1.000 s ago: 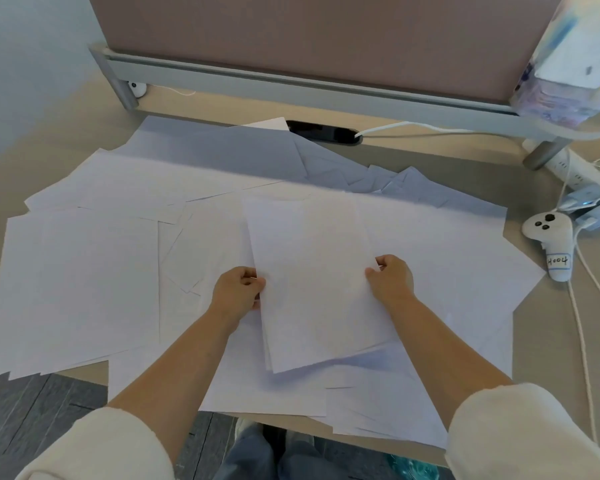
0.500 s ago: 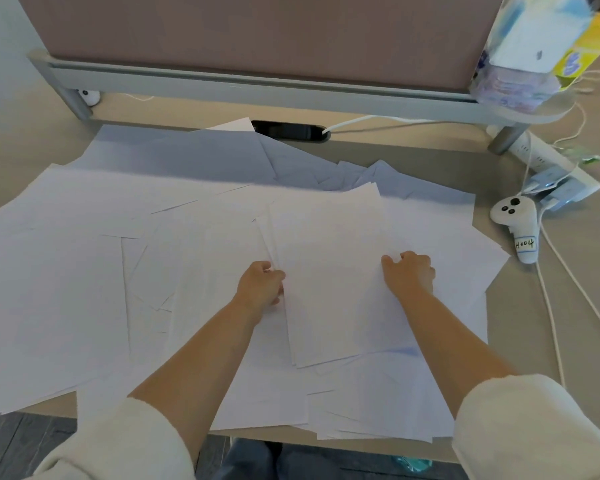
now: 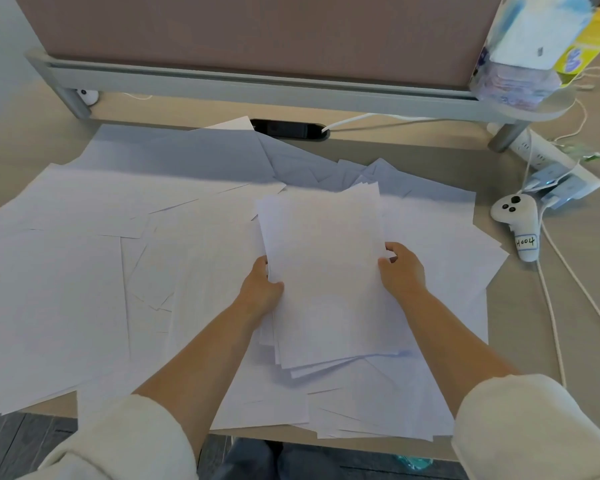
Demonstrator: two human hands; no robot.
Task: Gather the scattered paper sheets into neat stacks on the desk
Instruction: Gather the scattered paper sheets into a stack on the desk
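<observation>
A small stack of white sheets (image 3: 326, 271) is held between both hands over the middle of the desk. My left hand (image 3: 258, 292) grips its left edge with the thumb on top. My right hand (image 3: 400, 271) grips its right edge. The stack's edges are slightly fanned at the bottom. Many loose white sheets (image 3: 84, 271) lie scattered and overlapping over most of the beige desk (image 3: 534, 323), some hanging past its front edge.
A white controller (image 3: 518, 221) labelled H004 lies at the right, with white cables (image 3: 555, 306) running toward me. A power strip (image 3: 551, 161) sits behind it. A grey partition rail (image 3: 257, 88) spans the back. A water bottle (image 3: 520, 57) stands on a small shelf at the upper right.
The held stack has moved right and away from me and turned more upright. Both hands went with it, and more sheets show under its lower edge.
</observation>
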